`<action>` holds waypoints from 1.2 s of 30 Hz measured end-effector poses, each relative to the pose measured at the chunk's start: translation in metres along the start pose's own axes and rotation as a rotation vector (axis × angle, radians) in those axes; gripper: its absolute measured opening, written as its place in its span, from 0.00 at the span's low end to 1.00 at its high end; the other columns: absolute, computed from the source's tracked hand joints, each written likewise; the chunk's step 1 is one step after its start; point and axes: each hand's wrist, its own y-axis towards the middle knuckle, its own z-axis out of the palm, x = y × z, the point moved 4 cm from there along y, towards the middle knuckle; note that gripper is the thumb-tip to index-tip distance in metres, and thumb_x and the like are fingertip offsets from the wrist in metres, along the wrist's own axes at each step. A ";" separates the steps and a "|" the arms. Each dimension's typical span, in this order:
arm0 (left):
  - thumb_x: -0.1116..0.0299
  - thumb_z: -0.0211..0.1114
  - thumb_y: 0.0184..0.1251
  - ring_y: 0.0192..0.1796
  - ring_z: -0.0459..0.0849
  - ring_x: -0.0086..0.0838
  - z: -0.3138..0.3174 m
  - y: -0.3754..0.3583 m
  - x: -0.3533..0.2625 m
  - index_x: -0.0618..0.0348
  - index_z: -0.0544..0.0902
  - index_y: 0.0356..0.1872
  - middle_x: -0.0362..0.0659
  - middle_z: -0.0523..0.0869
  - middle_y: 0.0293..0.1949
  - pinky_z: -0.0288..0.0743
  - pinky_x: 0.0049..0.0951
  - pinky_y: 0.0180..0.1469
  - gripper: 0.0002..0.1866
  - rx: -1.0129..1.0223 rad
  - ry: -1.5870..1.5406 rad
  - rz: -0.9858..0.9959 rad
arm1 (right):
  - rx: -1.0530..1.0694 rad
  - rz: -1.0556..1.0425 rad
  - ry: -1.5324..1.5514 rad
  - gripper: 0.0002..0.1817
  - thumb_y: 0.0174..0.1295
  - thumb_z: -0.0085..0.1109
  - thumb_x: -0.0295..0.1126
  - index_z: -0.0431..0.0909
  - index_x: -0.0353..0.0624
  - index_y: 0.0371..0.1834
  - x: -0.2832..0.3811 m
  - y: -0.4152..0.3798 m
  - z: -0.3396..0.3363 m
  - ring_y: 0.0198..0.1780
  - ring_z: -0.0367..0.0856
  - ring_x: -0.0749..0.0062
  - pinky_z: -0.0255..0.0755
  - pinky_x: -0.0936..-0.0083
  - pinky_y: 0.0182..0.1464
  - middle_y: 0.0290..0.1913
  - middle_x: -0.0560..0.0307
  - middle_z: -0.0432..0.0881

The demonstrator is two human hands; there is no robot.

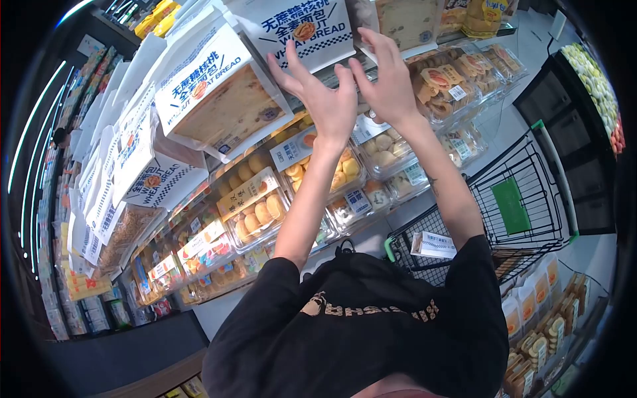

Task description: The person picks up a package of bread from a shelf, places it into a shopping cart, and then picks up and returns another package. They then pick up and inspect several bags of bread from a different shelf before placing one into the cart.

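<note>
My left hand (318, 99) is in front of a white and blue walnut wheat bread bag (312, 23), its fingers spread over the bag's lower part. Just right of it is my right hand (386, 83), with its fingers apart near the bag's lower right edge. The two thumbs are close together, and neither hand wraps round anything. Left of my hands leans another walnut wheat bread bag (219, 99) with sliced bread showing in its window. Below the hands, clear boxes of yellow rolls (338, 169) line a lower shelf.
A black wire shopping cart (524, 192) with a green panel stands at the right, a white box (432, 245) inside it. More bread bags (142, 159) fill the left shelf. Boxed pastries (444, 86) sit right of my hands. A produce display (590, 79) is at far right.
</note>
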 end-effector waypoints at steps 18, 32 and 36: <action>0.70 0.58 0.56 0.68 0.51 0.53 -0.023 -0.004 0.008 0.75 0.38 0.66 0.67 0.52 0.64 0.43 0.42 0.68 0.45 0.112 -0.244 -0.326 | 0.028 0.417 0.214 0.47 0.55 0.58 0.49 0.46 0.24 0.64 -0.014 0.006 0.054 0.64 0.57 0.41 0.54 0.63 0.64 0.62 0.26 0.54; 0.67 0.55 0.59 0.63 0.49 0.51 -0.016 -0.021 0.008 0.73 0.36 0.66 0.63 0.48 0.62 0.42 0.44 0.66 0.43 0.142 -0.287 -0.180 | 0.012 0.603 0.578 0.42 0.60 0.55 0.45 0.43 0.32 0.67 -0.001 -0.003 0.045 0.62 0.61 0.65 0.56 0.76 0.62 0.63 0.44 0.58; 0.66 0.54 0.59 0.60 0.52 0.51 -0.020 -0.035 -0.003 0.73 0.36 0.66 0.63 0.49 0.60 0.44 0.46 0.64 0.43 0.128 -0.278 -0.048 | -0.075 0.586 0.430 0.43 0.57 0.56 0.48 0.48 0.30 0.66 0.002 -0.017 0.030 0.63 0.62 0.57 0.58 0.69 0.62 0.63 0.37 0.59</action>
